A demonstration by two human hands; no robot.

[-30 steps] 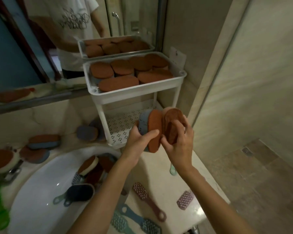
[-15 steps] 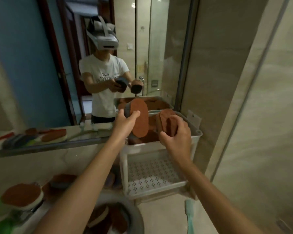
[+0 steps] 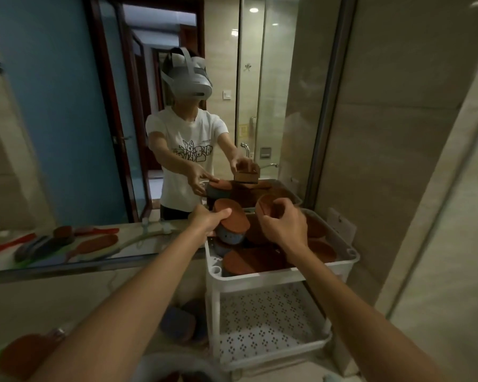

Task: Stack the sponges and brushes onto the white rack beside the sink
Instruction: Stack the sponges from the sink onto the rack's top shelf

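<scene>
Both my hands hold sponges over the white rack [image 3: 276, 274]

Nearest me, a blue-grey sponge [image 3: 177, 323] lies on the desk just beside the rack's perforated lower shelf [image 3: 260, 321]; above it, the top tray carries a layer of rust-topped sponges [image 3: 249, 260]. The fingers of my left hand [image 3: 204, 219] grasp a blue-based sponge [image 3: 232, 226], tilted over the tray's left side with my thumb on its rust top. The fingers of my right hand [image 3: 284, 230] are clenched round a second sponge [image 3: 268, 206], just to the right of the first and above the tray. Behind, the mirror [image 3: 66, 106] reflects a person [image 3: 185, 155] in a white T-shirt and headset, arms outstretched, and brushes [image 3: 91, 245] lying on the desk
</scene>
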